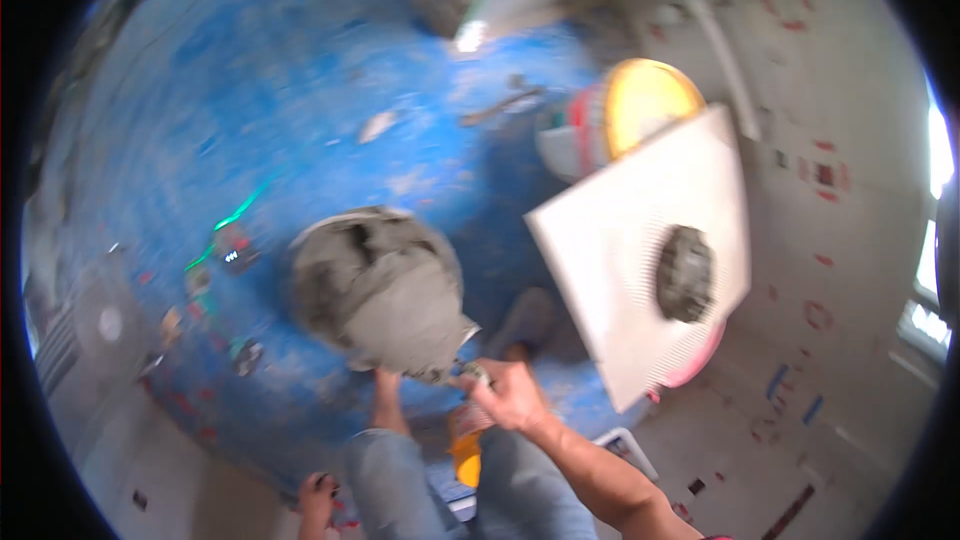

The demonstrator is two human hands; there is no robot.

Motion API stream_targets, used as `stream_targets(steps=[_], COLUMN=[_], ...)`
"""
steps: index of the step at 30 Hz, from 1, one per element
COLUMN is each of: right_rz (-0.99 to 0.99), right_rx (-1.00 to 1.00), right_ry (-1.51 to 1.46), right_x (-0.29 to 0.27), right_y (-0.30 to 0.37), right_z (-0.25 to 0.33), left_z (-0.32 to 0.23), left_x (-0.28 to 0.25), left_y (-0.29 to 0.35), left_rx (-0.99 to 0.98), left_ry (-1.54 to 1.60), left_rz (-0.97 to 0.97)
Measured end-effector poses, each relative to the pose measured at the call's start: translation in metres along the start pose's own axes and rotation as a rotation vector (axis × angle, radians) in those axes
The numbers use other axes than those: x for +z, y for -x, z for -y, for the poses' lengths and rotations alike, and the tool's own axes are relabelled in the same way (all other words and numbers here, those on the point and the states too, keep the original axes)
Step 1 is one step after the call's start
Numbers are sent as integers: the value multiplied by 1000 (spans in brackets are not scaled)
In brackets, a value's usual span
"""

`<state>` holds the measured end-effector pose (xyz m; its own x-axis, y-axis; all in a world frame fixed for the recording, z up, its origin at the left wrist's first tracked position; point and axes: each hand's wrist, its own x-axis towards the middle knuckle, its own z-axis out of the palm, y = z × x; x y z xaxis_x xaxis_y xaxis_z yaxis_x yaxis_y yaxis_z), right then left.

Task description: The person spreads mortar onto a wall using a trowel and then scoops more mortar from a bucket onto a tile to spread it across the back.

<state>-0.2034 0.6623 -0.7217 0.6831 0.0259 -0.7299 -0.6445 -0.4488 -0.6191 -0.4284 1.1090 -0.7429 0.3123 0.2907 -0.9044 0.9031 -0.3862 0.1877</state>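
Note:
My right hand (512, 395) is closed round the handle of a trowel (408, 318), whose broad grey blade looks coated with mortar. The blade lies over a round bucket (303, 312) of grey mortar (330, 258), hiding part of it. Low at the left, beside my knee, is my left hand (317, 502); blur keeps its fingers and anything in them from being made out. To the right of the bucket a large pale tile (610, 240) stands tilted, ribbed side showing, with a dark grey lump of mortar (685, 275) stuck on it.
Behind the tile is a bucket with a round yellow face (652, 100), and a pink rounded object (697, 358) peeks out below. Blue, mortar-spotted flooring (290, 90) spreads around. A pale wall (850, 260) with red marks rises at the right. A green light line (240, 210) crosses the left.

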Motion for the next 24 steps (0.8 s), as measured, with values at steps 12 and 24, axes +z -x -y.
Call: stream_targets(steps=[12, 24], right_rz=[-654, -623], right_rx=[248, 432], right_ry=[832, -381], right_x=[-311, -367], right_y=[153, 253], right_z=[-176, -213], left_z=[-238, -546], left_x=[93, 352], left_y=[-70, -24], left_rx=[402, 932], left_ry=[-519, -684], left_rz=[-46, -6])
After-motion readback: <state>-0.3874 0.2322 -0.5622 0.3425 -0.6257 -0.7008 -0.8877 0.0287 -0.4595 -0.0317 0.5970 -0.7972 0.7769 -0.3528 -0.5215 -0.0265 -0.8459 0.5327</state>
